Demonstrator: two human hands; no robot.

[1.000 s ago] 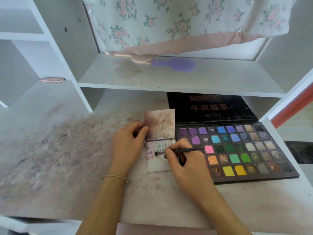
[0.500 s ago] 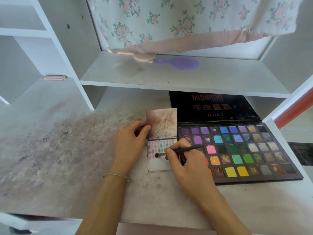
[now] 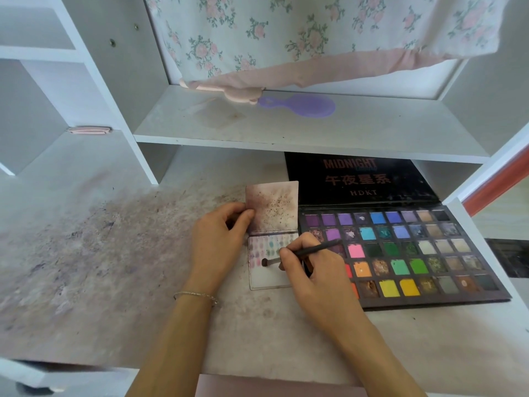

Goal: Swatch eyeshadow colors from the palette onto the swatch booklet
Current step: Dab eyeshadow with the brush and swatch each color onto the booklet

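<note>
A home vanity nook: white shelves (image 3: 286,138), floral curtain (image 3: 286,32), purple hairbrush (image 3: 300,106).

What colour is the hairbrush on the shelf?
The hairbrush is light purple, seen best in the head view.

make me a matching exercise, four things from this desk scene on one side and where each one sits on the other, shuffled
Things:
1. brush
2. purple hairbrush
3. swatch booklet
4. eyeshadow palette

Places:
A. on the shelf, under the floral cloth
B. open on the desk, right of the booklet
C. in the right hand
D. cover held up by the left hand

Pairs: 1-C, 2-A, 3-D, 4-B
</note>
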